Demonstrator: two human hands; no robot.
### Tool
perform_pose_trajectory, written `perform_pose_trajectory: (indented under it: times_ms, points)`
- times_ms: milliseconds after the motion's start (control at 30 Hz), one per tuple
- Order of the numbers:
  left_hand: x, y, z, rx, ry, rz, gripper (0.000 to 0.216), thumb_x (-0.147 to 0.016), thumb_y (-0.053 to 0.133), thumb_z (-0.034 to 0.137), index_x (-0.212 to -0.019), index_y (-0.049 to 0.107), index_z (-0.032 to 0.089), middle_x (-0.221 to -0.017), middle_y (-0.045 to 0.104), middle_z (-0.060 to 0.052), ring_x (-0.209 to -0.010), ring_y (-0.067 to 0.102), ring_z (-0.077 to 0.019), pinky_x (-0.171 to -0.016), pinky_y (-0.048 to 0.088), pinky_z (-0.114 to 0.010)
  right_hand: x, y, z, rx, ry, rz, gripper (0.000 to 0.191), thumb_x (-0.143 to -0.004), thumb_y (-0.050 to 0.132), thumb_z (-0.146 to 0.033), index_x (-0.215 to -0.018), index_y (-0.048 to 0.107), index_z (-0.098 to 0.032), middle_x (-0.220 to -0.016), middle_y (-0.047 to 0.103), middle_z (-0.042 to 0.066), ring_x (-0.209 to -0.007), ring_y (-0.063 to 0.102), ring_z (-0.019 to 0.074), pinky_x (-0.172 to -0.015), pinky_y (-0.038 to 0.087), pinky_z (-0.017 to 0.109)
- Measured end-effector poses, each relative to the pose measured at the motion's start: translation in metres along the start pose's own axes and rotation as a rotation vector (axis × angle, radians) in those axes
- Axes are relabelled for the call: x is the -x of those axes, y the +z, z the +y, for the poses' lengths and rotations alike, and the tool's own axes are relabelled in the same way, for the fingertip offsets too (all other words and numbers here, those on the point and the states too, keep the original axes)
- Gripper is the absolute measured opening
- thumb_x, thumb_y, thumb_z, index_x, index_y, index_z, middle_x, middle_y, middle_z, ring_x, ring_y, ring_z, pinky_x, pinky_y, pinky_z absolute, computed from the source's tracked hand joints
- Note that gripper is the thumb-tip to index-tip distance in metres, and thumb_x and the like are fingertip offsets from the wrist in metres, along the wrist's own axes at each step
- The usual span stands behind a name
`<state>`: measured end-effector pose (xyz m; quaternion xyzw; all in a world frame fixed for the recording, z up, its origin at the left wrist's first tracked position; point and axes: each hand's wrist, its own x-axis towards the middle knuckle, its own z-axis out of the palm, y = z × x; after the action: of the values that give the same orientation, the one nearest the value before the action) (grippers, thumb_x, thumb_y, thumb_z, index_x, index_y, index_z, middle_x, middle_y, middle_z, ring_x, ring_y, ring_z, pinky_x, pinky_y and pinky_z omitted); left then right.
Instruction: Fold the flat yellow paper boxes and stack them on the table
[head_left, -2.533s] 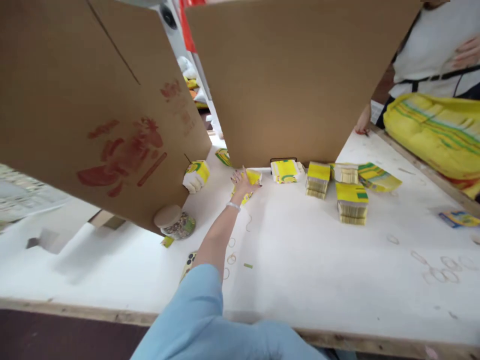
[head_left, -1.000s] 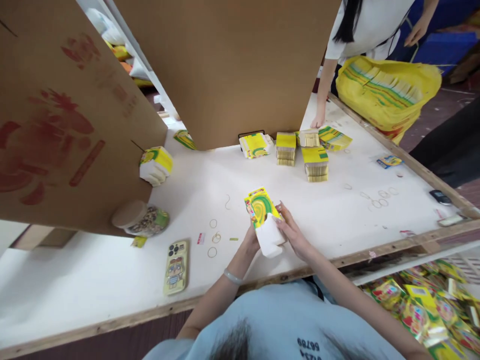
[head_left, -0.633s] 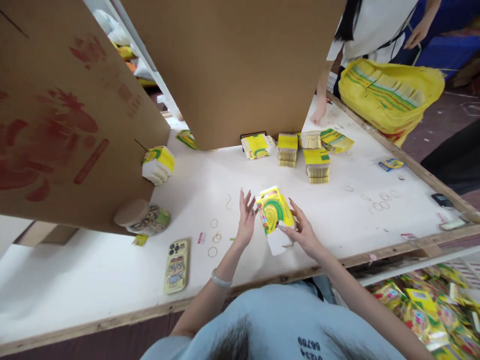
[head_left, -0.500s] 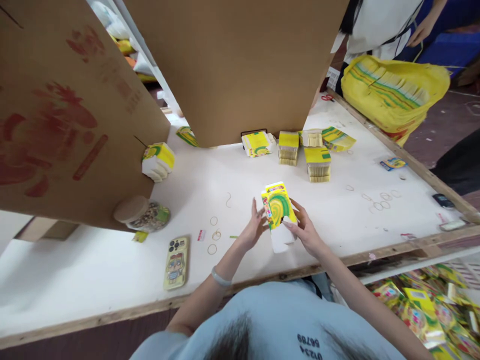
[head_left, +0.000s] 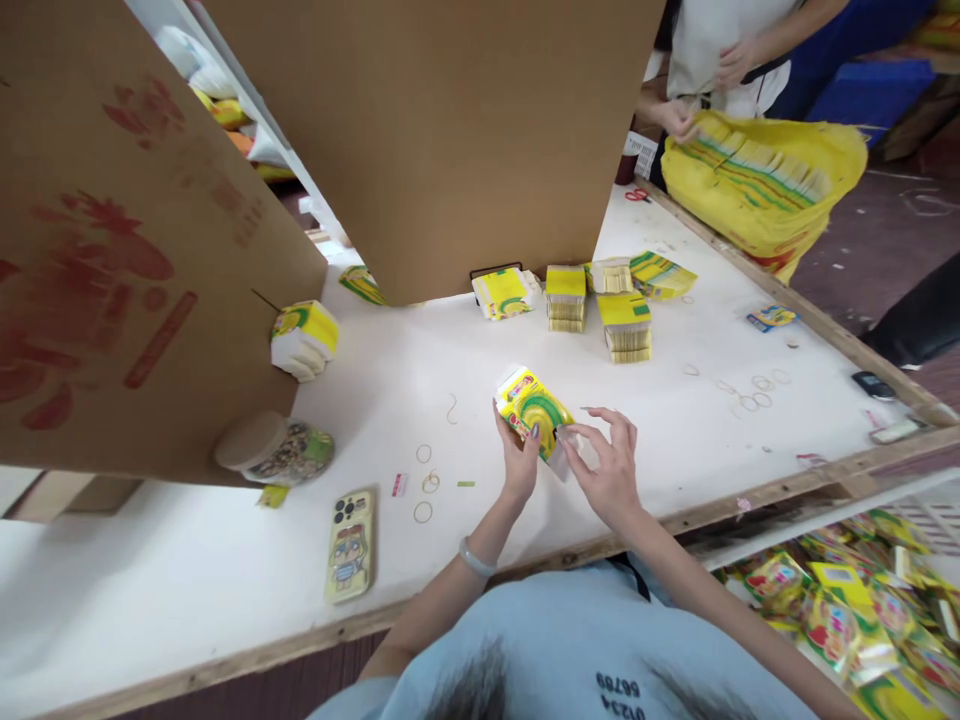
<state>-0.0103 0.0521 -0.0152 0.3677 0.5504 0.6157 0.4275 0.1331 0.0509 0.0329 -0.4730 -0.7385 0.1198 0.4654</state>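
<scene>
Yellow carton (head_left: 534,408) held just above worktop (head_left: 675,440), near front edge. Left hand (head_left: 519,468) grips carton's lower side. Right hand (head_left: 611,470) pinches its white end flap with thumb and forefinger, other fingers spread.

Jar (head_left: 274,452) on its side at left, lid on, mixed seeds inside. Phone (head_left: 350,545) near it. Co-worker's yellow bag (head_left: 757,185) at far right, open, flat cartons inside.

Upside-down "56789" on blue shirt (head_left: 570,640)
</scene>
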Motion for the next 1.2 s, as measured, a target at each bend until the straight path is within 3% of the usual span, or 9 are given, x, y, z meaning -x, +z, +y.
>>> perform_pose_trajectory:
  times_ms: [100, 300, 500, 633, 767, 900, 1200]
  points:
    - [0.001, 0.0, -0.002, 0.0, 0.026, 0.064, 0.098, -0.089, 0.059, 0.071, -0.164, 0.013, 0.029, -0.155, 0.048, -0.017, -0.144, 0.051, -0.0307, -0.113, 0.048, -0.046, 0.004, 0.005, 0.0, 0.013, 0.033, 0.0, 0.018, -0.097, 0.063, -0.037, -0.109, 0.073, -0.028, -0.118, 0.058, 0.009, -0.116, 0.055, 0.0298, -0.11, 0.04, 0.059]
    - [0.002, 0.001, -0.003, 0.09, 0.023, 0.072, 0.106, -0.083, 0.069, 0.067, -0.164, 0.012, 0.031, -0.157, 0.045, -0.017, -0.138, 0.055, -0.0306, -0.112, 0.049, -0.044, 0.005, 0.01, 0.002, -0.009, 0.125, -0.045, 0.015, -0.094, 0.064, -0.035, -0.101, 0.074, -0.026, -0.102, 0.06, 0.007, -0.1, 0.058, 0.0262, -0.095, 0.044, 0.048]
    - [0.004, 0.005, -0.002, 0.211, 0.01, 0.107, 0.119, -0.074, 0.08, 0.065, -0.164, 0.011, 0.03, -0.152, 0.047, -0.016, -0.127, 0.061, -0.0271, -0.105, 0.053, -0.038, -0.004, 0.01, 0.0, -0.007, 0.183, -0.251, 0.011, -0.082, 0.065, -0.022, -0.093, 0.065, -0.024, -0.096, 0.064, 0.005, -0.095, 0.06, 0.026, -0.09, 0.042, 0.045]
    - [0.003, 0.007, 0.0, 0.236, 0.014, 0.151, 0.111, -0.076, 0.079, 0.064, -0.163, 0.019, 0.03, -0.147, 0.053, -0.015, -0.121, 0.064, -0.0263, -0.099, 0.055, -0.036, -0.012, 0.006, -0.003, -0.036, 0.151, -0.344, 0.014, -0.076, 0.062, -0.02, -0.088, 0.057, -0.023, -0.097, 0.061, 0.006, -0.097, 0.058, 0.0279, -0.088, 0.043, 0.044]
    - [0.003, 0.009, -0.001, 0.232, 0.01, 0.19, 0.111, -0.077, 0.078, 0.064, -0.164, 0.018, 0.03, -0.151, 0.05, -0.016, -0.121, 0.064, -0.0255, -0.096, 0.057, -0.035, -0.016, 0.002, -0.003, -0.15, 0.088, -0.316, 0.01, -0.076, 0.056, -0.019, -0.083, 0.05, -0.025, -0.092, 0.058, 0.006, -0.092, 0.055, 0.027, -0.085, 0.044, 0.043]
    - [0.004, 0.011, -0.004, 0.242, 0.005, 0.216, 0.109, -0.077, 0.079, 0.063, -0.164, 0.02, 0.03, -0.152, 0.05, -0.015, -0.123, 0.064, -0.0247, -0.095, 0.057, -0.032, -0.017, -0.002, 0.0, -0.208, 0.022, -0.295, 0.009, -0.078, 0.055, -0.02, -0.083, 0.05, -0.025, -0.096, 0.058, 0.007, -0.095, 0.055, 0.0272, -0.087, 0.045, 0.043]
    - [0.01, 0.012, -0.015, 0.255, -0.038, 0.232, 0.1, -0.081, 0.077, 0.056, -0.162, 0.024, 0.03, -0.146, 0.054, -0.013, -0.122, 0.063, -0.0238, -0.099, 0.054, -0.034, -0.015, -0.003, 0.008, -0.16, 0.045, -0.458, 0.008, -0.08, 0.059, -0.021, -0.083, 0.052, -0.025, -0.077, 0.062, 0.0, -0.078, 0.058, 0.0226, -0.079, 0.042, 0.038]
